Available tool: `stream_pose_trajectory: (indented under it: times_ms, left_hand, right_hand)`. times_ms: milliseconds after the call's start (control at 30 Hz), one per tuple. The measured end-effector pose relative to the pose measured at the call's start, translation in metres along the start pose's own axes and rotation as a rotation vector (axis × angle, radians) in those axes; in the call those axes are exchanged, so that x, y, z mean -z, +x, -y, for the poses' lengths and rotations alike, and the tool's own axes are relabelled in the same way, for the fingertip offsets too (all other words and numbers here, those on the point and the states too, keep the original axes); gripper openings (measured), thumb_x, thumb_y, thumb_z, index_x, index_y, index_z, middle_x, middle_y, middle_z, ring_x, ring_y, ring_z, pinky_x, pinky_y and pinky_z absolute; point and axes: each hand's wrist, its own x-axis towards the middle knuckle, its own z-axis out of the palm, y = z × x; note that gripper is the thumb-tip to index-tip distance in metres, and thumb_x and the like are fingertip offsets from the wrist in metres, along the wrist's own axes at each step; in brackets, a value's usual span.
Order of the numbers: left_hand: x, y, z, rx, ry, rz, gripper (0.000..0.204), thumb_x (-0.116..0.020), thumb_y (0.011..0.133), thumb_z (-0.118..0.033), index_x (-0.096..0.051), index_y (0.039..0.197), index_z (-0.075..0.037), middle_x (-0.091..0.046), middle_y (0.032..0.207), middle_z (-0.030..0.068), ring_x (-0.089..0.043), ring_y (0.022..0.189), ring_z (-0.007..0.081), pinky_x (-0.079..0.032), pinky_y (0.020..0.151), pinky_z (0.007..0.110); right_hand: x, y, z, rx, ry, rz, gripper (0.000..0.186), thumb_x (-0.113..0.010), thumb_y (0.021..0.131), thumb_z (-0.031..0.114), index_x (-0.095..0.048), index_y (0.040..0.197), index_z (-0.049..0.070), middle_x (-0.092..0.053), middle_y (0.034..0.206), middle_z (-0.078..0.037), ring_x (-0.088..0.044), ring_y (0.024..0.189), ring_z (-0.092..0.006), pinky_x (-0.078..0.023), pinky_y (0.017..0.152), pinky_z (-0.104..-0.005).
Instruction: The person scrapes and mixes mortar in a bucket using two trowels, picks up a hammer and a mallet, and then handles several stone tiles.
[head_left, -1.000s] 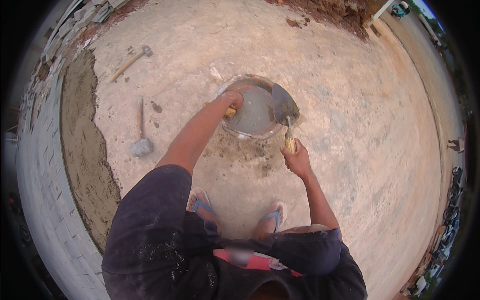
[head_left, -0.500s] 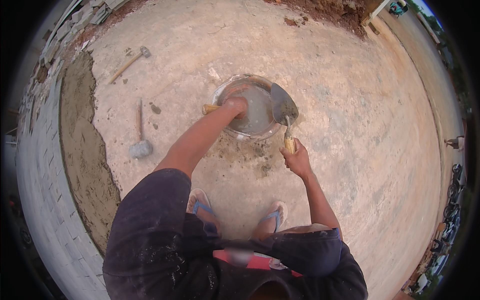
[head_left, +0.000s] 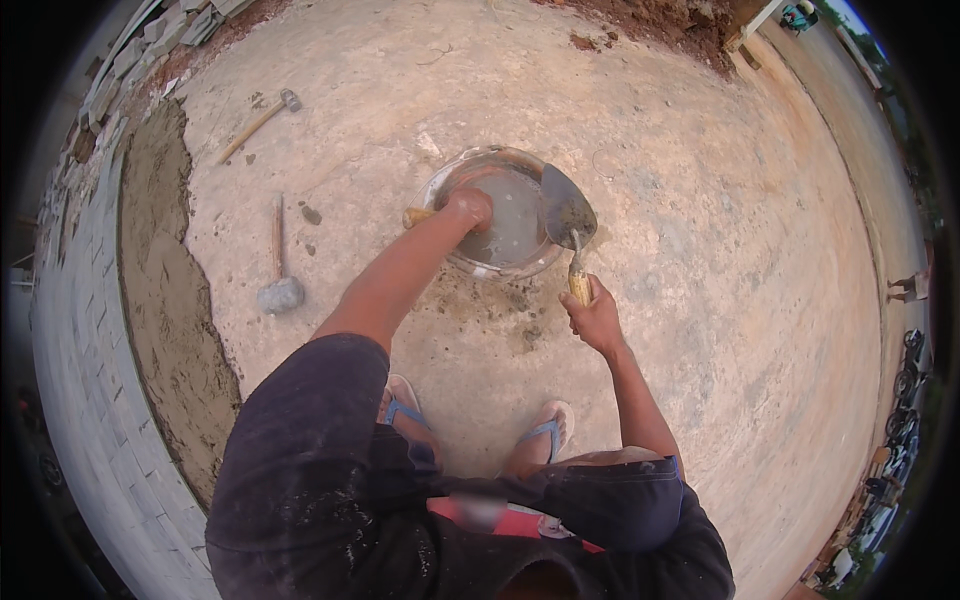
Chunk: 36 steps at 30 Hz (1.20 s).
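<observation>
A round bucket (head_left: 440, 185) of cloudy grey water stands on the ground ahead of me. My left hand (head_left: 470, 208) reaches over its near-left rim; its fingers are down in the bucket, hidden from sight. Beside that wrist a wooden handle (head_left: 418, 216) sticks out over the left rim, its other end hidden. My right hand (head_left: 597, 318) is closed round the pale wooden grip of a trowel (head_left: 568, 208). The trowel's broad, mortar-smeared blade points away from me and overlaps the bucket's right rim.
To the left lie a mallet (head_left: 281, 292) with a grey head and a hammer (head_left: 262, 125). Farther left runs a strip of wet mortar (head_left: 165, 270) beside laid grey blocks (head_left: 110, 360). Stacked blocks (head_left: 165, 45) are at the far left. Motorbikes (head_left: 905, 385) stand at the right edge.
My left hand has shifted very slightly inside the bucket. The trowel and my right hand stay in place.
</observation>
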Motion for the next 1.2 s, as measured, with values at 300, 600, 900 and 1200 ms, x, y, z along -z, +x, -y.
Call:
stream_pose_trajectory:
  times_ms: [300,600,900,1200]
  left_hand:
    - [0.022,-0.01,-0.004,-0.052,-0.06,0.221,0.027,-0.069,0.078,-0.004,-0.073,0.103,0.005,-0.072,0.11,0.0217,-0.073,0.089,0.0292,-0.058,0.077,0.044]
    - [0.034,-0.038,-0.015,0.018,-0.079,0.151,0.031,-0.062,0.078,-0.004,-0.073,0.107,0.003,-0.072,0.109,0.0229,-0.074,0.096,0.0286,-0.059,0.075,0.041]
    - [0.01,0.035,0.002,-0.087,-0.16,0.209,0.037,-0.067,0.077,-0.007,-0.074,0.113,-0.004,-0.071,0.119,0.0168,-0.066,0.114,0.0254,-0.05,0.097,0.038]
    - [-0.014,0.061,0.037,-0.398,0.068,0.05,0.034,-0.062,0.069,-0.005,-0.078,0.1,-0.001,-0.075,0.106,0.0171,-0.071,0.1,0.0246,-0.054,0.087,0.033]
  right_hand:
    - [0.0,0.0,-0.004,0.009,0.029,-0.008,0.039,-0.071,0.09,0.024,-0.056,0.118,0.0,-0.061,0.072,-0.008,-0.06,0.053,-0.0159,-0.051,0.051,-0.0335]
    - [0.001,0.001,-0.004,0.005,0.016,0.002,0.038,-0.07,0.091,0.023,-0.056,0.118,0.0,-0.061,0.073,-0.008,-0.059,0.054,-0.0157,-0.051,0.052,-0.0338]
    - [0.008,0.0,-0.009,-0.013,0.001,-0.027,0.041,-0.07,0.091,0.023,-0.056,0.121,0.001,-0.062,0.075,-0.009,-0.059,0.055,-0.0155,-0.051,0.052,-0.0336]
    - [0.005,0.003,-0.011,0.009,-0.002,-0.006,0.04,-0.071,0.09,0.023,-0.057,0.121,0.001,-0.062,0.075,-0.009,-0.059,0.055,-0.0156,-0.051,0.052,-0.0335]
